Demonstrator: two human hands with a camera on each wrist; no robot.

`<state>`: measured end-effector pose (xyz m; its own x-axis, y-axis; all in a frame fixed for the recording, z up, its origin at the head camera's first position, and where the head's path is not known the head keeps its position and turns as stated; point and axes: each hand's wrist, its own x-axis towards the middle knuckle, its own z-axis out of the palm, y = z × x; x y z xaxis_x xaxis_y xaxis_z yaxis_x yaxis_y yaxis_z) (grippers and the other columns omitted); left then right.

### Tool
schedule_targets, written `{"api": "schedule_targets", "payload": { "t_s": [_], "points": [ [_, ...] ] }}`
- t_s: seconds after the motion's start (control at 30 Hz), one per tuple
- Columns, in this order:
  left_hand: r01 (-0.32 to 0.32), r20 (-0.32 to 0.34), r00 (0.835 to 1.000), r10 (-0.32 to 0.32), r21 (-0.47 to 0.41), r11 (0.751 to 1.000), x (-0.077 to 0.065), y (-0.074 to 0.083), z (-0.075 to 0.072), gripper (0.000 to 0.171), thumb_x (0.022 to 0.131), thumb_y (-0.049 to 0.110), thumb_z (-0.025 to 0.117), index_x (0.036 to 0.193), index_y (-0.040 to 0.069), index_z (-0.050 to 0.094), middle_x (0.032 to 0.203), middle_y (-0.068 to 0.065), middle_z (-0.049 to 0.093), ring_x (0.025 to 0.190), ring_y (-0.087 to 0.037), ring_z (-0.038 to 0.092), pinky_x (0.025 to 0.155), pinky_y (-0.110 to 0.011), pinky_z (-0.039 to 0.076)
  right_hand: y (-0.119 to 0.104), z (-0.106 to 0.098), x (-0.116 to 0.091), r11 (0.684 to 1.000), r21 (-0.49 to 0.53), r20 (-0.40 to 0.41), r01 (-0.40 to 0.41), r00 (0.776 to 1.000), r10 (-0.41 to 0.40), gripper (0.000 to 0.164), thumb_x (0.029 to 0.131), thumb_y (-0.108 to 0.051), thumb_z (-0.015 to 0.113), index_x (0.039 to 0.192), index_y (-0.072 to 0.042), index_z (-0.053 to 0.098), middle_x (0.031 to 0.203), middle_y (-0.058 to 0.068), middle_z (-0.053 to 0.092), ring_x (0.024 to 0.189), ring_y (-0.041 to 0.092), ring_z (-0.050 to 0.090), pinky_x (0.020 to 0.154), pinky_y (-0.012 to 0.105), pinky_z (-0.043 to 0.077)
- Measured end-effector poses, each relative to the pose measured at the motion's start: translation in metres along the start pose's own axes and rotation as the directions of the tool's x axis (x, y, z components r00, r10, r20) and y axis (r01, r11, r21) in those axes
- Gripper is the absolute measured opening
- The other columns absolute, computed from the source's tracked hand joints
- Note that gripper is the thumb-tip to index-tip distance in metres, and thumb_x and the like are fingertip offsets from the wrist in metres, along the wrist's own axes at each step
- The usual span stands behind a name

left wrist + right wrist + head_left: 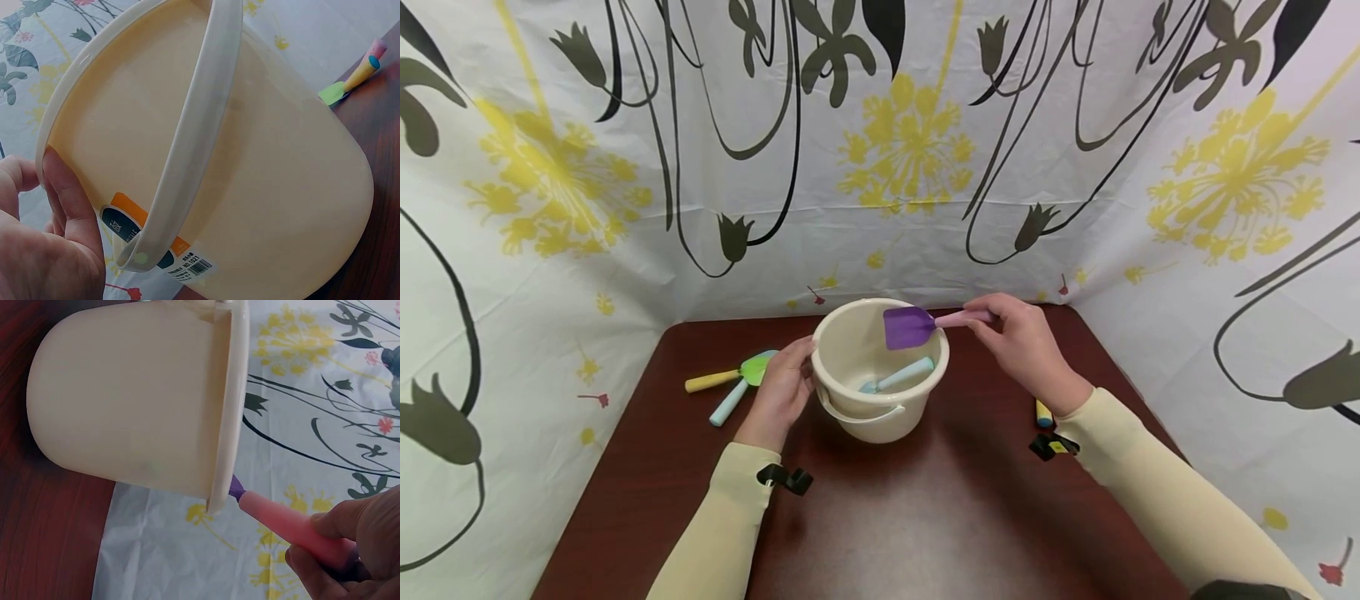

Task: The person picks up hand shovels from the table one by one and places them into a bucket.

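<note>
A cream bucket (880,421) stands upright on the dark red table, its white handle (197,125) hanging down one side. My left hand (782,392) holds the rim at the left, fingertips curled over it. My right hand (1018,342) pinches the pink handle of a purple toy shovel (908,327), also gripped in the right wrist view (287,528). The flat blade is over the bucket's opening at the right rim; that rim hides it in the right wrist view. A light blue toy shovel (906,375) lies inside the bucket, leaning against the wall.
Left of the bucket lie a green toy shovel with a yellow handle (713,381) and a light blue one (730,402). A yellow handle with a blue end (1043,414) lies partly hidden by my right wrist. Flowered cloth (887,242) surrounds the table's back and sides.
</note>
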<state>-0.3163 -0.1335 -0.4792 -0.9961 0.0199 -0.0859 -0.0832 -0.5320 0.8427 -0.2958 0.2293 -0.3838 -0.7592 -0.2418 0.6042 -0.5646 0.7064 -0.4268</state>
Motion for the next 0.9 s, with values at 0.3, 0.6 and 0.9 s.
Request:
{"api": "schedule_targets", "payload": {
  "t_s": [0.3, 0.6, 0.9],
  "points": [
    [-0.004, 0.015, 1.0, 0.004, 0.005, 1.0, 0.001, -0.001, 0.0, 0.033, 0.112, 0.012, 0.063, 0.14, -0.004, 0.065, 0.118, -0.01, 0.071, 0.103, -0.02, 0.068, 0.079, -0.023, 0.059, -0.003, 0.009, 0.005, 1.0, 0.018, 0.047, 0.015, 0.999, -0.016, 0.016, 0.099, -0.015, 0.087, 0.112, -0.007, 0.081, 0.105, 0.003, 0.08, 0.093, 0.019, 0.072, 0.078, 0.039, 0.057],
    [-0.001, 0.008, 1.0, 0.001, 0.021, 1.0, 0.001, 0.0, 0.0, 0.037, 0.113, 0.013, 0.062, 0.145, -0.005, 0.063, 0.12, -0.01, 0.071, 0.106, -0.02, 0.067, 0.081, -0.023, 0.059, -0.004, 0.023, 0.013, 0.992, 0.029, 0.09, 0.121, 0.988, -0.123, 0.011, 0.098, -0.003, 0.085, 0.108, -0.006, 0.081, 0.105, 0.003, 0.08, 0.098, 0.021, 0.074, 0.083, 0.043, 0.06],
    [-0.001, -0.001, 1.0, 0.001, 0.008, 1.0, 0.001, -0.001, 0.001, 0.032, 0.113, 0.013, 0.063, 0.14, -0.004, 0.065, 0.114, -0.007, 0.073, 0.099, -0.017, 0.068, 0.078, -0.022, 0.058, -0.003, 0.03, 0.015, 0.995, 0.011, 0.164, 0.102, 0.981, -0.102, 0.013, 0.098, -0.004, 0.085, 0.109, -0.007, 0.081, 0.104, 0.004, 0.079, 0.098, 0.023, 0.074, 0.085, 0.044, 0.06]
  ]
}}
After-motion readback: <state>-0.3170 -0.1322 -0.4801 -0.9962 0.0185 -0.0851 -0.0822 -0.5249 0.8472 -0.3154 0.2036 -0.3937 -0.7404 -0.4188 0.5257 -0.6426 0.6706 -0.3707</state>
